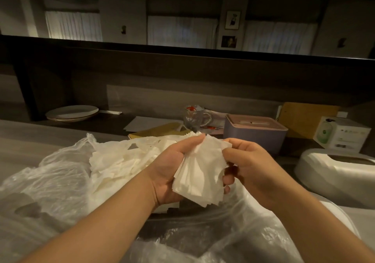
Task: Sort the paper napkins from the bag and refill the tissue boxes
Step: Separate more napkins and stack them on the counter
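Holding a fanned stack of napkins mid-frame, we're honestly one slip from dumping them back into the plastic bag spread across the lower left. They're thin and splayed at the bottom edge, so if either grip loosens the loose ones probably slide out and mix again with the unsorted pile in the bag. Squaring them up too hard could crumple them too.

Only one head view here. Left hand is curled around the stack's left side, thumb on top. Right hand pinches the upper right edge, fingers bent under. Both are closed on the napkins, not open.

Purple tissue box sits right of center on the desk, white one at the right edge, both apart from the hands.
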Action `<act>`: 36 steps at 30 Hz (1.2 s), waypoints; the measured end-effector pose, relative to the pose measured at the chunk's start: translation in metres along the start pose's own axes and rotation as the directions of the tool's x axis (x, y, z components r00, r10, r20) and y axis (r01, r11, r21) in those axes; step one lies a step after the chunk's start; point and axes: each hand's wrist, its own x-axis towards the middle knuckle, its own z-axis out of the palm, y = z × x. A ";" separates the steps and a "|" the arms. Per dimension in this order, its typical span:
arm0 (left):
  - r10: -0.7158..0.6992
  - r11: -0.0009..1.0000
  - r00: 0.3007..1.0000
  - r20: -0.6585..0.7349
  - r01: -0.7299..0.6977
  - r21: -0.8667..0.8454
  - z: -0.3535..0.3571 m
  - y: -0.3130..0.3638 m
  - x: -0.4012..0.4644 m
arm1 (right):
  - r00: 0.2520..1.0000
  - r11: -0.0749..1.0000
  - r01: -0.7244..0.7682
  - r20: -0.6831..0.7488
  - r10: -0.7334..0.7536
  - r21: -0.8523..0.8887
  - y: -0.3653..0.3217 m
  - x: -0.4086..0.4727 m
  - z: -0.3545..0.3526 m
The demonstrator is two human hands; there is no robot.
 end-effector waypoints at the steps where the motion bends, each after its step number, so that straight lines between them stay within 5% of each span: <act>1: -0.011 1.000 1.000 0.015 0.011 -0.004 -0.001 -0.001 0.001 | 1.000 0.999 -0.011 -0.026 0.010 -0.043 0.000 0.000 0.003; 5: -0.053 0.999 0.999 0.012 0.053 0.002 -0.004 -0.003 0.001 | 0.983 0.992 0.052 -0.169 -0.071 -0.112 0.001 0.004 0.008; 10: 0.022 1.000 1.000 0.008 -0.022 -0.013 -0.003 -0.003 0.001 | 0.987 0.911 0.140 -0.020 -0.160 -0.388 0.009 0.003 0.010; 14: 0.040 0.998 0.999 -0.009 -0.040 -0.037 -0.002 -0.004 0.000 | 0.973 0.816 0.139 -0.076 -0.218 -0.561 0.015 0.006 0.014; 19: 0.193 0.975 0.978 -0.083 -0.200 -0.096 -0.009 -0.002 0.006 | 0.964 0.925 0.052 -0.223 -0.144 -0.376 0.013 0.007 0.015; 25: 0.250 0.968 0.966 -0.067 -0.252 -0.016 -0.011 -0.005 0.005 | 0.986 0.982 -0.108 0.106 0.125 -0.154 0.016 0.004 0.019; 30: 0.204 0.975 0.979 -0.027 -0.201 0.090 -0.007 -0.007 -0.004 | 0.975 0.989 -0.139 0.185 0.126 0.058 0.014 0.002 0.014; 36: 0.305 0.925 0.952 -0.040 -0.286 0.249 0.002 -0.015 -0.006 | 0.994 0.995 -0.044 0.108 0.035 0.085 0.003 -0.011 0.014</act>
